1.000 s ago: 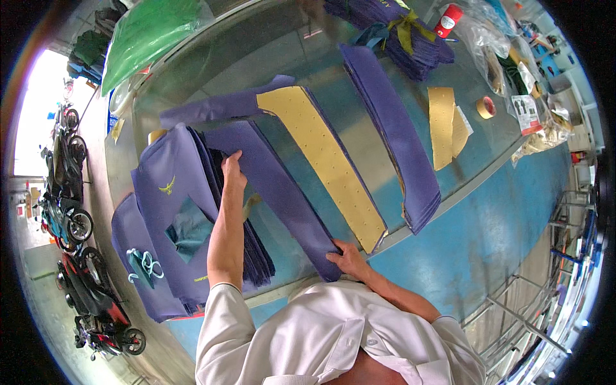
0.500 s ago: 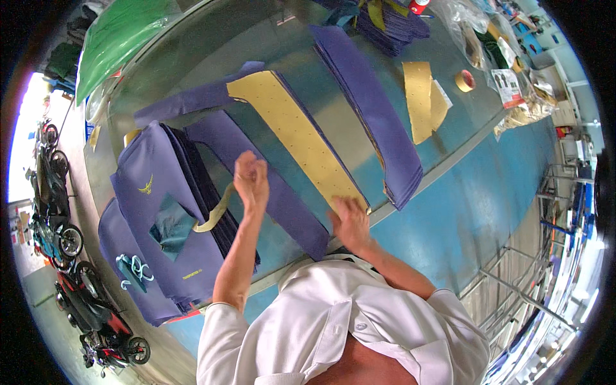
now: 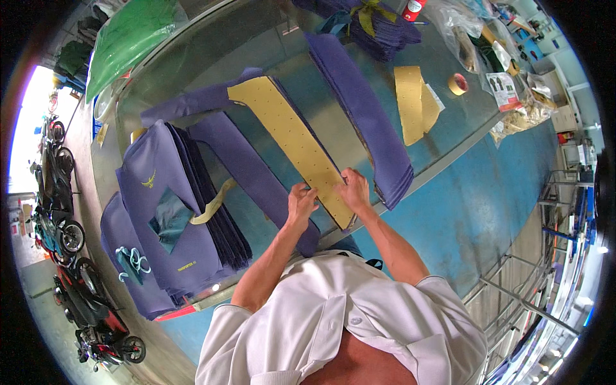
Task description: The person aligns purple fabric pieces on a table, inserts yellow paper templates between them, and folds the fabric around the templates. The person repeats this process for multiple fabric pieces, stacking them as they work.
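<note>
A long yellow cardboard template (image 3: 289, 138), dotted with small holes, lies over purple fabric strips whose edges show along its right side. My left hand (image 3: 301, 205) is closed at the template's left edge, near its near end. Opposite it, my right hand (image 3: 353, 190) has its fingers curled on the right edge. Left of the template lies a single purple strip (image 3: 247, 163), its near end partly behind my left forearm. Another purple strip (image 3: 173, 104) extends leftward from the template's far end.
Stacked purple panels (image 3: 170, 212) with a teal patch and a pale band lie on the left. To the right are a pile of purple strips (image 3: 366, 115), a cardboard piece (image 3: 409, 106) and a tape roll (image 3: 457, 84). Plastic bags (image 3: 523, 106) sit at the far right edge.
My left hand has come down and right, from above the purple strip to the template's left edge. My right hand has shifted slightly up along the right edge and curled its fingers.
</note>
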Action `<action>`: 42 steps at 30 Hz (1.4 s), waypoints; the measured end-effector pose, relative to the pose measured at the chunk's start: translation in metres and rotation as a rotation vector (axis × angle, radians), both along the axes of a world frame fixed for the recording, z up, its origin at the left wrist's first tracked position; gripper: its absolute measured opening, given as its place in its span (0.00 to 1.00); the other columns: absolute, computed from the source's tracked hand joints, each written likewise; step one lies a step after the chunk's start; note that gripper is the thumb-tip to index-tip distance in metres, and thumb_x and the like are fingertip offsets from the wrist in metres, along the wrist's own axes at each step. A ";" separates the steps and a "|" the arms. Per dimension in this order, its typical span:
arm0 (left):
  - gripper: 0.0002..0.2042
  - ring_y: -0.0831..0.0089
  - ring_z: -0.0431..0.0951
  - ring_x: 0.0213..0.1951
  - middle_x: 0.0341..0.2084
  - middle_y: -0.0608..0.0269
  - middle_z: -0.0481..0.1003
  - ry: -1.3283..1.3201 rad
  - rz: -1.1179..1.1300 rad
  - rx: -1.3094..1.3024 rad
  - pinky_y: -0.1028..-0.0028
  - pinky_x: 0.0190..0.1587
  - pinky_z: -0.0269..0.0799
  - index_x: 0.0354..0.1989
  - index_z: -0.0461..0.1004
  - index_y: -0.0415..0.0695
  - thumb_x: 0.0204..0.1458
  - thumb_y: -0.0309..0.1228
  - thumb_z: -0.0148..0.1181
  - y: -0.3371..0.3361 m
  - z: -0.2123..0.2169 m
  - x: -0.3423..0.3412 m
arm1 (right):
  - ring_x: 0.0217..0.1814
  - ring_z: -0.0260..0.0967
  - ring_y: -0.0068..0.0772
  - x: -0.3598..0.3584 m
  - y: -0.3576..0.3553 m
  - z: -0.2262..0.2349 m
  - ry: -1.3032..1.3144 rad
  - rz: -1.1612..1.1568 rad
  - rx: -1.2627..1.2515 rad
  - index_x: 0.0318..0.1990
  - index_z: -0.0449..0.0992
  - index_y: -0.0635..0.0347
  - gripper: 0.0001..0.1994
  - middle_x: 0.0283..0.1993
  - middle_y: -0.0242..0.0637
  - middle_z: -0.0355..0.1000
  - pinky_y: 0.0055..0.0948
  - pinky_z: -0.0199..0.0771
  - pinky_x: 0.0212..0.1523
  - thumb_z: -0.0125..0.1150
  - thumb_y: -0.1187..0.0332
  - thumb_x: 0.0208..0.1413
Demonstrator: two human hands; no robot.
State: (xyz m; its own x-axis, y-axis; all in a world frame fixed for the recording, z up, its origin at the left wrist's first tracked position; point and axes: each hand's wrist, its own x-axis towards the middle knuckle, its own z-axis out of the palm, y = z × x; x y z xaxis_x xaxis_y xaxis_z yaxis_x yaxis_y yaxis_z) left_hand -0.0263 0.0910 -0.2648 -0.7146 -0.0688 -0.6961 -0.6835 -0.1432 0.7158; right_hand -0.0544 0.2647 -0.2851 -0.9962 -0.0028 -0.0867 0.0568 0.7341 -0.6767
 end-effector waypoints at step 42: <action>0.24 0.64 0.75 0.37 0.40 0.54 0.72 0.025 -0.004 -0.102 0.63 0.37 0.77 0.54 0.62 0.33 0.54 0.33 0.60 0.005 -0.038 0.008 | 0.34 0.74 0.51 -0.006 0.021 0.002 -0.040 0.063 -0.116 0.31 0.77 0.61 0.08 0.31 0.46 0.75 0.46 0.71 0.36 0.57 0.66 0.50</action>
